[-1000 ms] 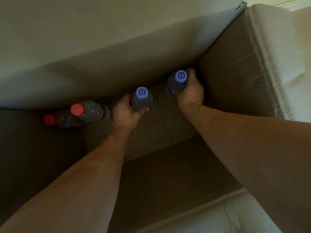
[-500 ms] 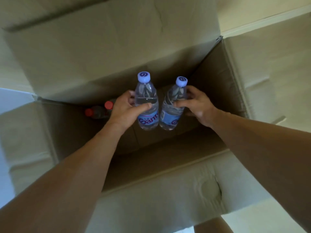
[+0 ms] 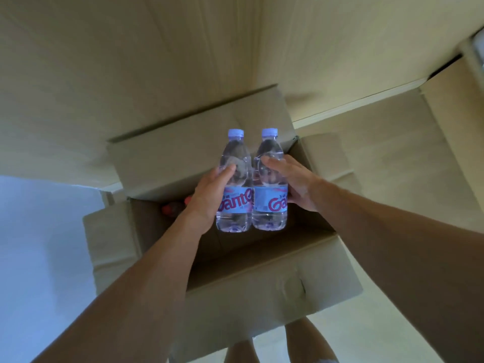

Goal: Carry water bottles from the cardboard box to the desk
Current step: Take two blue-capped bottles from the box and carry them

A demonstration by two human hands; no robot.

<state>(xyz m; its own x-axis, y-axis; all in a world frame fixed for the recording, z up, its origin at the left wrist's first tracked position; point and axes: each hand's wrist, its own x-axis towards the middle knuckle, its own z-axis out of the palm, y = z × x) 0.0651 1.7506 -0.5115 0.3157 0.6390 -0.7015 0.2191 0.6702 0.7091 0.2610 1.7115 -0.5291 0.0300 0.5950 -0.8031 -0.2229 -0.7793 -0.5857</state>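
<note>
Head view: two upright bottles held side by side above the open cardboard box [image 3: 275, 289].

Left hand [image 3: 209, 197] has its grip wrapped round the left bottle [image 3: 234, 184], right hand [image 3: 293, 184] round the right bottle [image 3: 269, 179]; long axes vertical, caps up, walls touching. No counter in sight, so the carry looks ahead. Red-capped bottles [image 3: 172, 208] sit below in the box.
</note>
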